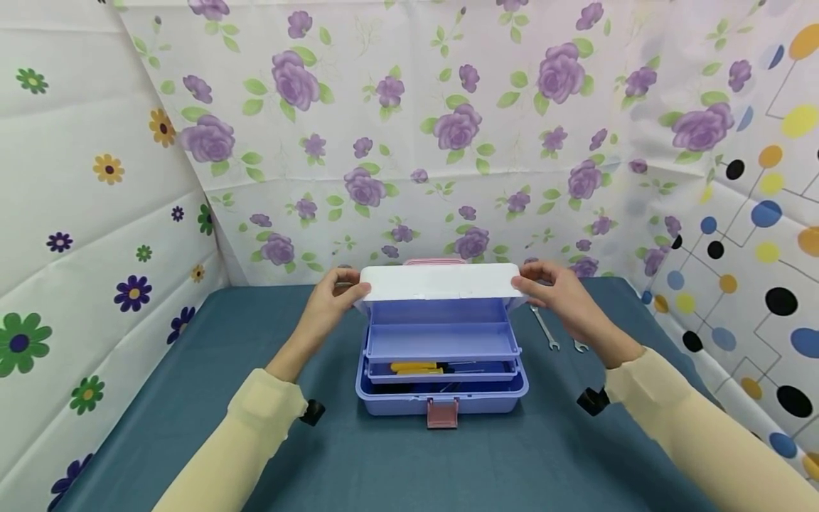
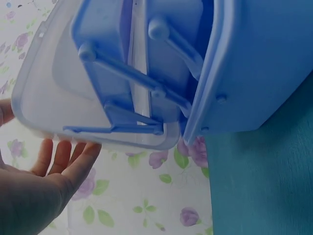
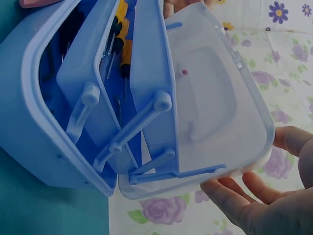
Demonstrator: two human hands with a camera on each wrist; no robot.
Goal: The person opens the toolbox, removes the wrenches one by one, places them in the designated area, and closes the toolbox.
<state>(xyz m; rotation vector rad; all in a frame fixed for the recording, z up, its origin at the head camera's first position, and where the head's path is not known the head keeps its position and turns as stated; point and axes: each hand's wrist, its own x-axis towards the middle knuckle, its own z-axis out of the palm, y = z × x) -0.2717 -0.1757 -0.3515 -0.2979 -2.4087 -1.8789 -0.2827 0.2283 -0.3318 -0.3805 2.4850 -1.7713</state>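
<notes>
A blue toolbox (image 1: 473, 407) stands on the table, its white lid (image 1: 441, 283) raised and its trays fanned out on linking arms. My left hand (image 1: 328, 297) holds the lid's left edge, thumb in front and fingers behind. At the right edge, my right hand (image 1: 564, 297) grips the lid likewise; the right wrist view shows its fingers along the lid's outer side. The upper tray (image 1: 441, 343) looks bare inside. In the lower tray lie yellow-and-black screwdrivers (image 3: 126, 56). Dark tools in the bottom compartment are partly hidden. A pink latch (image 1: 442, 414) hangs at the front.
To the right of the toolbox lies a wrench (image 1: 545, 328), with the end of another wrench (image 1: 580, 346) showing beside my right wrist. A pink handle (image 1: 435, 262) shows behind the lid. Flowered cloth (image 1: 365, 188) hangs behind the dark table (image 1: 256, 341).
</notes>
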